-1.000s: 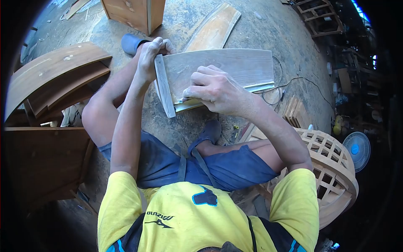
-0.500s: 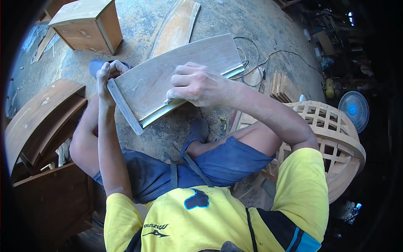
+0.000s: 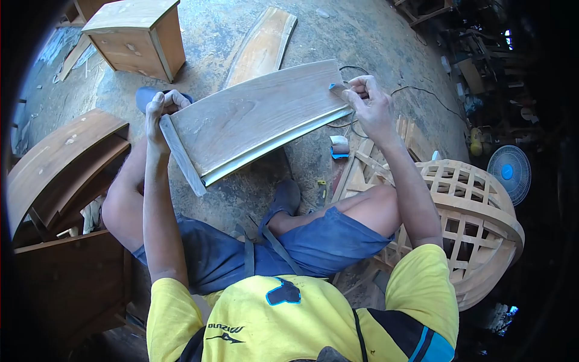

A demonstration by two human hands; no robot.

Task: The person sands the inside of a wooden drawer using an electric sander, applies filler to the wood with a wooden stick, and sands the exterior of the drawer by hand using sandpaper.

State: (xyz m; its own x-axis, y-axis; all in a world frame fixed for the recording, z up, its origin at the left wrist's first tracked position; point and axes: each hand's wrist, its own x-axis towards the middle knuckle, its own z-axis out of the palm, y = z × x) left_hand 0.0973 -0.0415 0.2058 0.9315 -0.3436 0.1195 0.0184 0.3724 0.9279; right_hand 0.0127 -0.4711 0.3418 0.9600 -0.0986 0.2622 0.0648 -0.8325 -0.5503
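Observation:
A wooden drawer (image 3: 259, 114) with a broad, dusty, curved-edged panel is tilted in front of me. My left hand (image 3: 160, 114) grips its left end, where a narrow end board (image 3: 181, 155) angles down toward me; part of the fingers is hidden behind the wood. At the far right end, my right hand (image 3: 373, 108) pinches a small folded piece of sandpaper (image 3: 339, 90), its blue edge showing just over the panel's corner. A pale strip (image 3: 277, 148) runs along the panel's lower edge.
A blue-edged sandpaper piece (image 3: 339, 146) lies on the floor right of the drawer. Behind stand a small wooden cabinet (image 3: 136, 39) and a loose board (image 3: 262, 45). Curved furniture (image 3: 66, 151) is at left; a latticed wooden frame (image 3: 464, 211) and a fan (image 3: 509, 171) are at right.
My right hand has moved right and up from the panel's lower edge to its far right corner. The sandpaper on the floor has come into view. My left hand keeps its grip.

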